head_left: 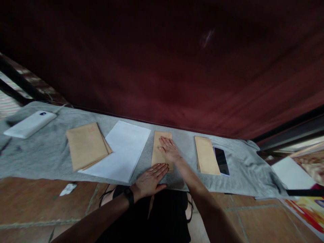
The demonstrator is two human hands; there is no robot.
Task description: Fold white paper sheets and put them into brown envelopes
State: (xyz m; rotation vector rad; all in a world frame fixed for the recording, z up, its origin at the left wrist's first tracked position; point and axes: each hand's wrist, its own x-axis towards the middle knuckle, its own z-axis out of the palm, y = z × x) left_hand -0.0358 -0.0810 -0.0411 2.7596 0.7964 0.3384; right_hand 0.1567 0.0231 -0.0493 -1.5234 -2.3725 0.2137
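Note:
A brown paper envelope [157,155] lies flat on the grey cloth in front of me. My right hand [170,149] rests on its upper part, palm down with the fingers stretched out. Over its lower left corner lies my left hand [150,179], also flat with fingers extended, a dark watch on that wrist. Neither hand grips anything. Parts of the envelope are covered by both hands. To the left are white paper sheets [126,146] and, overlapping them, a stack of larger brown envelopes [86,146]. On the right sits a stack of narrow brown envelopes [207,155].
A dark phone [221,161] lies beside the right stack. At the far left is a white device [31,124] with a cable. The grey cloth [240,168] covers a narrow surface against a dark red panel [162,84]. A crumpled white scrap [68,189] lies on the tiled floor.

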